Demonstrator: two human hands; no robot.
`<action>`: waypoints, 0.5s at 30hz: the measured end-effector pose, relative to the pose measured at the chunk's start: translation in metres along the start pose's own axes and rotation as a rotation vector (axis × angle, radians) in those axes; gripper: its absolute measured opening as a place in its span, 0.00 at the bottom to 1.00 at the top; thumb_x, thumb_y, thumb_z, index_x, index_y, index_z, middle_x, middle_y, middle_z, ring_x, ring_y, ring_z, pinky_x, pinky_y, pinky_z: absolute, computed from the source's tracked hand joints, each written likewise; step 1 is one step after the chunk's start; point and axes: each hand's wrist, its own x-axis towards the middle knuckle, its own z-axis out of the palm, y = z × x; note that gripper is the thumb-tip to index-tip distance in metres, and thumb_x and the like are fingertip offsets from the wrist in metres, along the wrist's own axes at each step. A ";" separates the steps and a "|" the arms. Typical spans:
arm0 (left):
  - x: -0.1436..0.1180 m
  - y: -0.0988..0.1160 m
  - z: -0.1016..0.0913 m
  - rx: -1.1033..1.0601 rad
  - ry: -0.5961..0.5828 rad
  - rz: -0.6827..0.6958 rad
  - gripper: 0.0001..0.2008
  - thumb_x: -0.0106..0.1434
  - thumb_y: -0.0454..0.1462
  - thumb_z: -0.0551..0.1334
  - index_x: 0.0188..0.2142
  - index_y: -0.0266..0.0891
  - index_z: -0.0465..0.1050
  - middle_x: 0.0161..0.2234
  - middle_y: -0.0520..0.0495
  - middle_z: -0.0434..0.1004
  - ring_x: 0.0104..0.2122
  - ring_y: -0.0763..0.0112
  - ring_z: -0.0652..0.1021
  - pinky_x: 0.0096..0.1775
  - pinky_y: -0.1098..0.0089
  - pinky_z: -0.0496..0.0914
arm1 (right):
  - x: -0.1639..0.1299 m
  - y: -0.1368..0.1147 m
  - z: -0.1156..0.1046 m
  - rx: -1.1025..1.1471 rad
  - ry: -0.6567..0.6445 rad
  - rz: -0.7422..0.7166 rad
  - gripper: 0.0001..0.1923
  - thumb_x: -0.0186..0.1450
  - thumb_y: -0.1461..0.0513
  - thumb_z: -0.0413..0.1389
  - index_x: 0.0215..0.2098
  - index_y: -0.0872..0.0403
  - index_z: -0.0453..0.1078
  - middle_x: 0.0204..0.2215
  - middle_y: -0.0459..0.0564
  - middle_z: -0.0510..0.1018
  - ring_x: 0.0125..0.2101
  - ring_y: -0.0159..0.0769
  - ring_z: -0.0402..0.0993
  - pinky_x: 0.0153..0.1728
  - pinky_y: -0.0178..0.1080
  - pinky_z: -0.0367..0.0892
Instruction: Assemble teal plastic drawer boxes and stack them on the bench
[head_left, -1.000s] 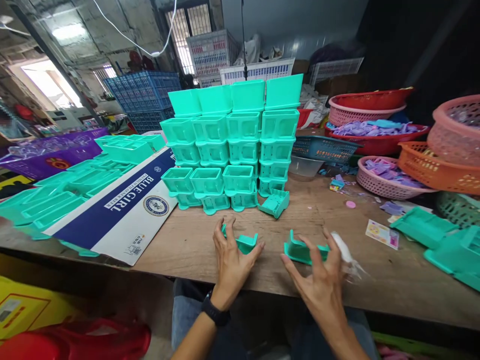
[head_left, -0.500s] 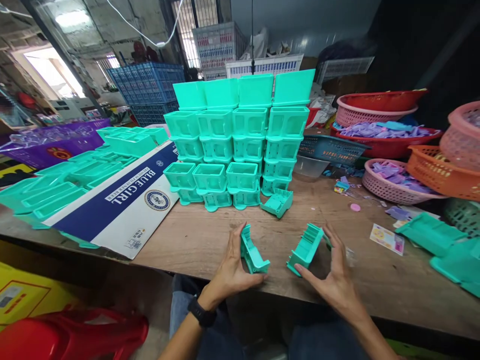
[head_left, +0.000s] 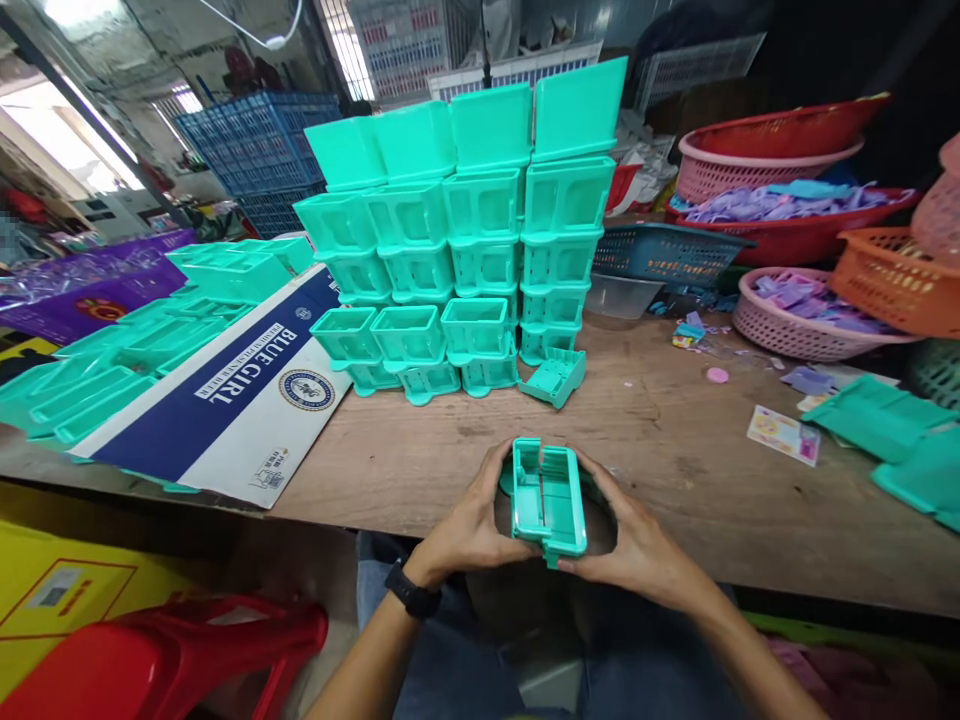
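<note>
Head view: left hand [head_left: 469, 525] and right hand [head_left: 637, 545] pressed together on two teal plastic halves [head_left: 547, 495], held as one box just above the wooden table [head_left: 675, 450] edge. Probably light, stiff, smooth-walled; best gripped by the outer side walls.

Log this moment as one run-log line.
left hand: grip on teal plastic piece | right hand: grip on same piece, halves together | behind: stacked teal boxes | surface: wooden table
</note>
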 end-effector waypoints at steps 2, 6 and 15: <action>0.000 0.000 -0.001 0.002 0.012 0.007 0.56 0.52 0.43 0.79 0.72 0.42 0.48 0.70 0.35 0.58 0.69 0.43 0.62 0.70 0.46 0.58 | -0.001 0.000 -0.002 -0.013 0.021 0.003 0.58 0.52 0.55 0.73 0.74 0.48 0.51 0.69 0.61 0.64 0.66 0.58 0.64 0.65 0.59 0.65; -0.001 0.002 -0.006 0.009 -0.008 0.002 0.56 0.52 0.43 0.79 0.71 0.43 0.48 0.69 0.35 0.59 0.68 0.44 0.64 0.69 0.47 0.60 | 0.000 -0.005 -0.006 -0.025 0.011 -0.032 0.58 0.52 0.57 0.73 0.73 0.49 0.51 0.69 0.61 0.65 0.66 0.57 0.65 0.64 0.58 0.67; -0.004 0.005 -0.012 -0.017 -0.058 -0.065 0.61 0.49 0.43 0.82 0.72 0.43 0.47 0.69 0.34 0.59 0.68 0.42 0.65 0.69 0.46 0.62 | 0.005 -0.013 -0.003 0.008 -0.011 -0.021 0.61 0.50 0.55 0.76 0.74 0.49 0.51 0.69 0.61 0.64 0.67 0.58 0.63 0.64 0.58 0.67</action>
